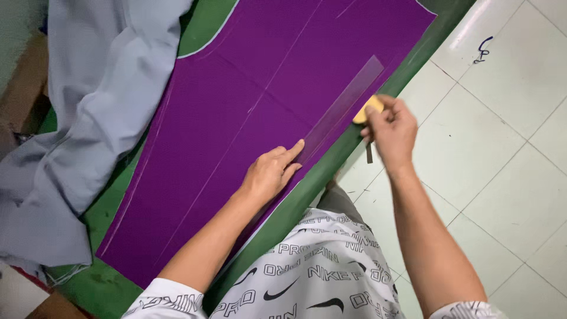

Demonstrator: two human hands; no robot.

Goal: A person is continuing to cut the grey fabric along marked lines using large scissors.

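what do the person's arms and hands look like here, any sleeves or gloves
Both hands are bare: no gloves, rings, watch or bands show on the left hand or the right hand. The forearms are uncovered too. Short white sleeves with black printed lettering and curved marks end above the elbows, matching the shirt.

Tailoring/sewing workshop — purple fabric [236,136] w/ chalk lines spread flat on a green cutting surface [307,183], clear ruler [345,103] laid on it, grey cloth [88,118] heaped at one end — white tiled floor [502,147] alongside.
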